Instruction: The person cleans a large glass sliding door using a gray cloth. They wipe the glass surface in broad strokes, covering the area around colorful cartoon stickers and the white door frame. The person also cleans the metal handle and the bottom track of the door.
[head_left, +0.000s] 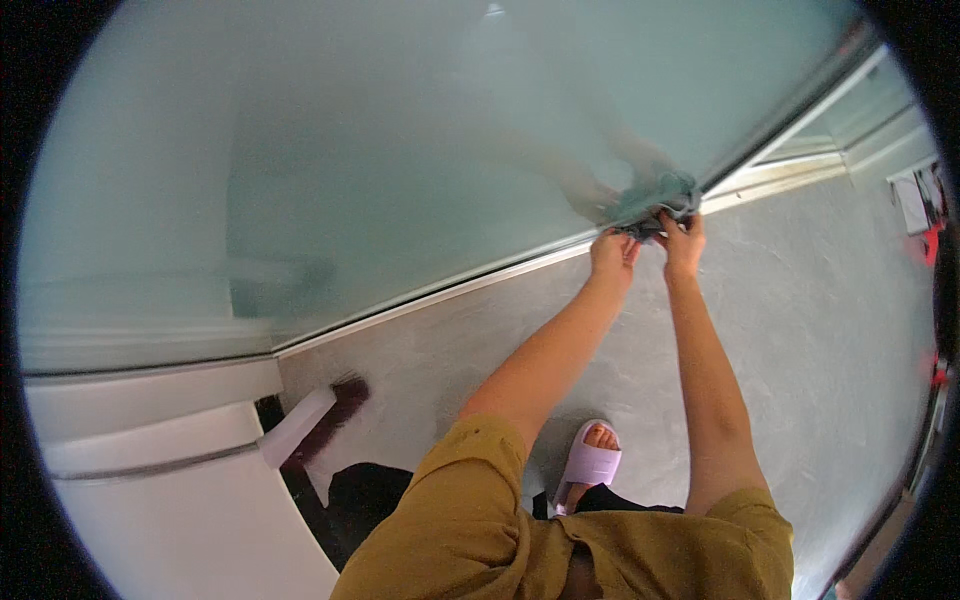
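Note:
Both hands are at the lower edge of a large frosted glass panel, near its right end. My left hand and my right hand grip a crumpled dark grey cloth between them. The cloth lies against the glass beside the metal frame, and the glass reflects both hands and the cloth. The fingertips of both hands are partly hidden in the cloth's folds.
Grey floor spreads below the panel. At the lower left a broom head with dark bristles is beside a white cabinet. A lilac slide sandal is on one foot. Dark and red items line the right edge.

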